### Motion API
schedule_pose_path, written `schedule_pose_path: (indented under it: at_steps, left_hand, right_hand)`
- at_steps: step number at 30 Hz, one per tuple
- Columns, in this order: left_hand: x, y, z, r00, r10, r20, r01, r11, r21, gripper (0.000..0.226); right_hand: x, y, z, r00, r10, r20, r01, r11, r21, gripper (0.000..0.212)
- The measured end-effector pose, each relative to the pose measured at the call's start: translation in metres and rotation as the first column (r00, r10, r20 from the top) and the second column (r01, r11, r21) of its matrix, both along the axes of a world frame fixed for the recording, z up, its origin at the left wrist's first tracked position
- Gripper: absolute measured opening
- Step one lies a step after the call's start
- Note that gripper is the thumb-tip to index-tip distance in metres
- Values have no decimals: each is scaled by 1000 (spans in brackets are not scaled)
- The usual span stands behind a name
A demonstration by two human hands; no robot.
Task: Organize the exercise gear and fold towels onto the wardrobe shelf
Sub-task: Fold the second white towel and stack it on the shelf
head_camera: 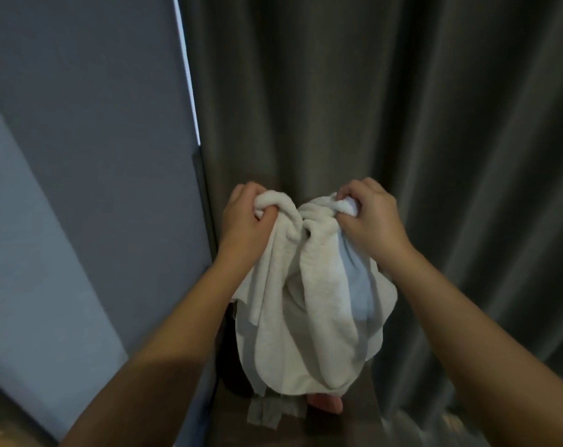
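Observation:
A white towel (309, 295) hangs bunched in front of me, held up by its top edge. My left hand (246, 221) grips the towel's upper left corner with curled fingers. My right hand (369, 217) grips the upper right corner the same way. The two hands are close together, so the cloth sags in loose folds between and below them. The towel's lower edge trails near the floor and hides what lies under it.
A dark grey curtain (402, 124) fills the space straight ahead and to the right. A blue-grey wall (80, 156) stands on the left, with a bright strip of light at the curtain's edge. A dark object (233, 362) sits low behind the towel.

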State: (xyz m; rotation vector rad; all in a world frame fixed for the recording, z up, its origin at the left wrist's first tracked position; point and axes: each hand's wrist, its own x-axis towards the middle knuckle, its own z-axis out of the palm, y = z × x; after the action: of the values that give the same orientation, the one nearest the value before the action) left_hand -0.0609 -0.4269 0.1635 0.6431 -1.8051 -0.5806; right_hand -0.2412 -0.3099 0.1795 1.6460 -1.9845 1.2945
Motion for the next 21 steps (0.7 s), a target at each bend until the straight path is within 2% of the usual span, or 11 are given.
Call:
schedule_pose_path:
  at_steps: [3, 6, 9, 13, 18, 21]
  left_hand:
    - [8, 7, 25, 997, 15, -79, -21, 996, -81, 30]
    - [14, 9, 40, 991, 46, -125, -61, 991, -119, 22]
    - [19, 12, 48, 988, 61, -141, -81, 987, -142, 11]
    - [34, 24, 57, 987, 64, -146, -87, 984, -158, 9]
    - [76, 43, 66, 984, 69, -163, -93, 985, -144, 24]
    - [114, 55, 66, 983, 100, -152, -117, 988, -103, 25]
  right_hand:
    - [8, 1, 24, 999, 30, -13, -31, 997, -66, 11]
    - [15, 2, 44, 997, 64, -39, -68, 994, -82, 12]
    - [23, 3, 57, 991, 93, -94, -98, 994, -47, 16]
    - [37, 8, 68, 977, 176, -122, -178, 984, -8, 23]
    - [73, 14, 82, 947, 304, -106, -299, 952, 61, 22]
    - [110, 14, 90, 896, 433, -96, -416, 896, 155, 22]
